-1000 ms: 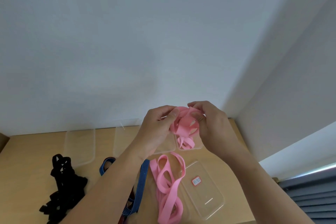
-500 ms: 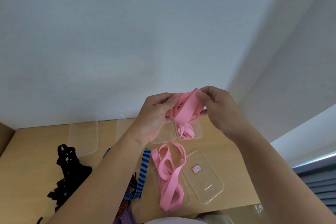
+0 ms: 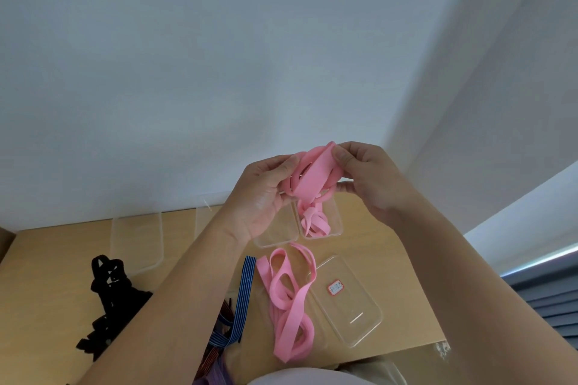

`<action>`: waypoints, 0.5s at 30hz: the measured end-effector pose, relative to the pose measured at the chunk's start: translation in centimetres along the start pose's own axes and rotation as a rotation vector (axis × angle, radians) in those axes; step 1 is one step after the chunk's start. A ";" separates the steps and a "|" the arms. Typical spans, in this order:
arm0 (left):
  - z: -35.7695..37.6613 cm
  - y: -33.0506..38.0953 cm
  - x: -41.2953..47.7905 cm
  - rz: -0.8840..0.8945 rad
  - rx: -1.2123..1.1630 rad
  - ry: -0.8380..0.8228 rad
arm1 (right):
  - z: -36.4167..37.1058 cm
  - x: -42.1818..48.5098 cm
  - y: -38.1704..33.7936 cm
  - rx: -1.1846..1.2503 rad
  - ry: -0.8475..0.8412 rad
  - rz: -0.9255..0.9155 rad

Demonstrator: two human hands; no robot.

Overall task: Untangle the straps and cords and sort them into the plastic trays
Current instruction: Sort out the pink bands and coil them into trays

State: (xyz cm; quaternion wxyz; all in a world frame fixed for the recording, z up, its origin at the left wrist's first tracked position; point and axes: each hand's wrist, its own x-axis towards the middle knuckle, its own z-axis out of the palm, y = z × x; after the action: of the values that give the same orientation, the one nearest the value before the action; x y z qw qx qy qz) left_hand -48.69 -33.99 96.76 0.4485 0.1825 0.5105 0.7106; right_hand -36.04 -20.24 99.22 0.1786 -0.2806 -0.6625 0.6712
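Note:
Both hands hold a bunched pink strap (image 3: pixel 314 173) up in front of the wall. My left hand (image 3: pixel 261 197) grips its left side, and my right hand (image 3: pixel 367 175) pinches its upper right end between thumb and fingers. A pink loop hangs down from the bunch into a small clear tray (image 3: pixel 337 230) that holds more pink strap. A second pink strap (image 3: pixel 291 300) lies loose on the wooden table (image 3: pixel 47 275). A blue striped strap (image 3: pixel 244 287) lies beside it, partly under my left forearm. A black strap tangle (image 3: pixel 109 297) sits at the left.
A clear tray (image 3: pixel 275 231) stands just left of the pink-filled one. Another clear tray with a red label (image 3: pixel 347 300) lies at the right near the table's front edge. Two more clear trays (image 3: pixel 137 237) stand against the back wall. Orange-and-dark straps (image 3: pixel 215 356) show at the bottom.
Both hands have lifted the pink bunch higher. My right hand has shifted from the bunch's side to pinching its upper end and drawing it to the right.

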 end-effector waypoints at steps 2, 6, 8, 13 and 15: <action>-0.3 0.0 0.0 -0.012 0.006 -0.047 | 0.1 0.5 0.1 0.035 0.041 0.015; -1.0 -0.8 0.2 -0.012 -0.012 -0.099 | 0.5 1.7 1.2 0.106 0.132 0.087; -1.3 -1.4 1.0 -0.017 -0.044 -0.038 | 0.6 2.2 2.1 0.147 0.147 0.138; -1.9 -3.6 4.1 -0.039 0.121 0.163 | -0.3 3.0 5.2 0.254 0.072 0.254; -2.0 -4.6 5.6 -0.022 0.314 0.217 | -0.9 3.2 6.8 0.292 0.065 0.315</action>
State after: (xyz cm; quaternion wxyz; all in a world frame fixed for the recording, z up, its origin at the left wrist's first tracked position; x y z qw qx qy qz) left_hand -51.07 -30.16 90.72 0.3645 0.1671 0.6622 0.6330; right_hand -37.13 -17.97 92.07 0.1318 -0.3733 -0.4999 0.7703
